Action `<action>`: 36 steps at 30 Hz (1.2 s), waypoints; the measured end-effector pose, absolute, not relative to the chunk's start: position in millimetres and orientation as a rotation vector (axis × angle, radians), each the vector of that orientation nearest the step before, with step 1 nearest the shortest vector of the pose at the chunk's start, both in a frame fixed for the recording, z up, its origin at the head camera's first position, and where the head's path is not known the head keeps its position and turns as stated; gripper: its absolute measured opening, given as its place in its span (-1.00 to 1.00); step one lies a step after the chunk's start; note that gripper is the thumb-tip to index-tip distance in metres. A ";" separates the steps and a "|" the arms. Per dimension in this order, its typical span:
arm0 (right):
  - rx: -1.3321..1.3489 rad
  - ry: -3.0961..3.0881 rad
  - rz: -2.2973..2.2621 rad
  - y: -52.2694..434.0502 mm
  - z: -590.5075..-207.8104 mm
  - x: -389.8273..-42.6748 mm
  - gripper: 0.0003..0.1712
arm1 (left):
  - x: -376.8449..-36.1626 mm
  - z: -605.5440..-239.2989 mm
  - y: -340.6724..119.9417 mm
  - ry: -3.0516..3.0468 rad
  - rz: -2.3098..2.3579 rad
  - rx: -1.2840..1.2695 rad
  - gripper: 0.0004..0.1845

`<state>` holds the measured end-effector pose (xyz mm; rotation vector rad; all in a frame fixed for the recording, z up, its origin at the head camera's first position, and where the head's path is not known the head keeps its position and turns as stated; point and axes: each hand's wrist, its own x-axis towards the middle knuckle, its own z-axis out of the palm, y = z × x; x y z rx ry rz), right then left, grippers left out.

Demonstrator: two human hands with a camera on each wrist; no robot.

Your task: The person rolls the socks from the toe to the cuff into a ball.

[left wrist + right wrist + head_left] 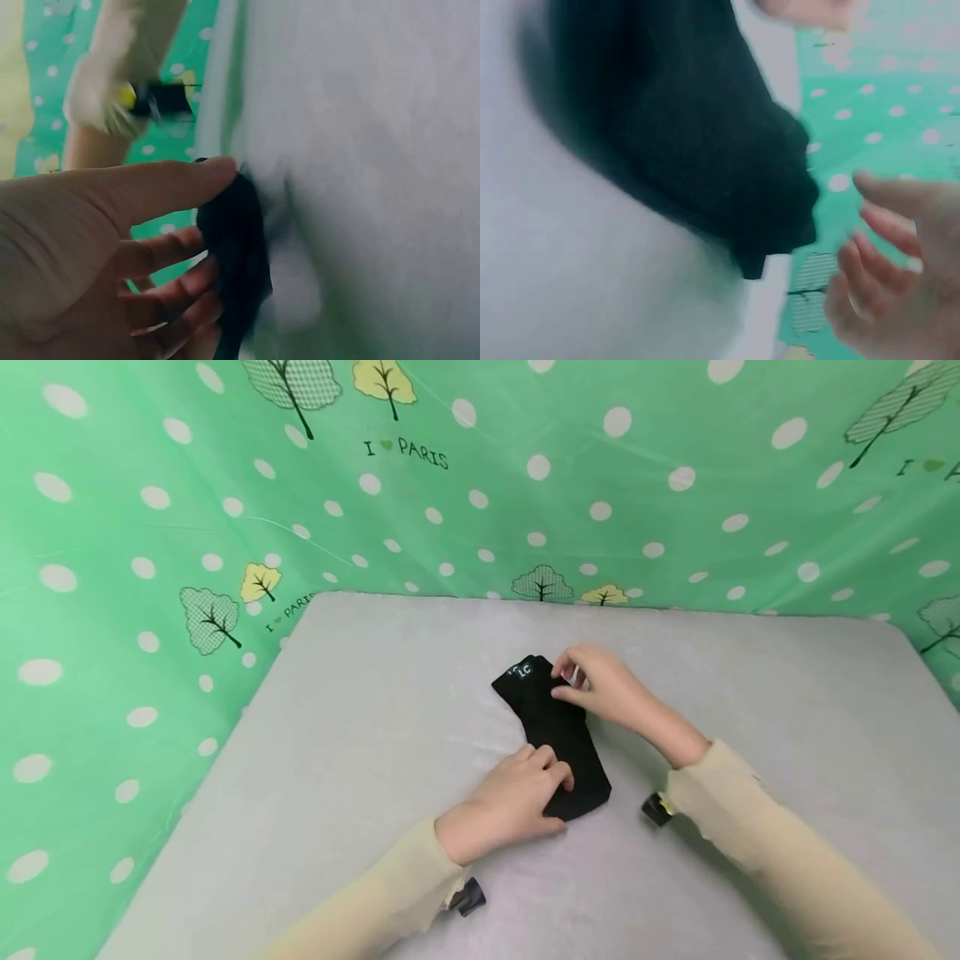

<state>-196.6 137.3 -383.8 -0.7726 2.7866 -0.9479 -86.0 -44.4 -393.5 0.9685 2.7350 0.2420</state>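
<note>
A pair of black socks [558, 727], apparently one on the other, lies on the grey-covered surface, pale "LC" letters at the far cuff end. Over the near end rests my left hand [517, 797], fingers loosely bent on the fabric and thumb by the lower edge. The left wrist view shows that hand's thumb [180, 184] and fingers spread apart at the dark cloth [238, 255]. Beside the cuff hovers my right hand [603, 685], thumb and fingertips apart. In the right wrist view the right hand [889, 262] stands clear of the sock fabric [705, 135].
The grey cloth-covered table [360, 718] extends around the socks. Behind it and at the left hangs a green curtain [495, 527] with white dots, trees and lettering. A small black device [657, 809] is at the right cuff, another [468, 897] at the left.
</note>
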 end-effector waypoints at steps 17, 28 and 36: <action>-0.993 2.548 -0.832 173.3 -402.4 -117.0 -0.59 | -103.0 -401.8 -44.7 2.752 0.417 0.959 -0.68; -0.758 2.490 -1.204 168.3 -401.6 -131.8 -0.77 | -128.2 -401.1 -62.6 2.629 0.985 0.693 -0.86; -0.706 2.535 -1.115 165.3 -405.2 -136.6 -0.91 | -133.7 -406.1 -63.1 2.538 1.088 0.604 -0.89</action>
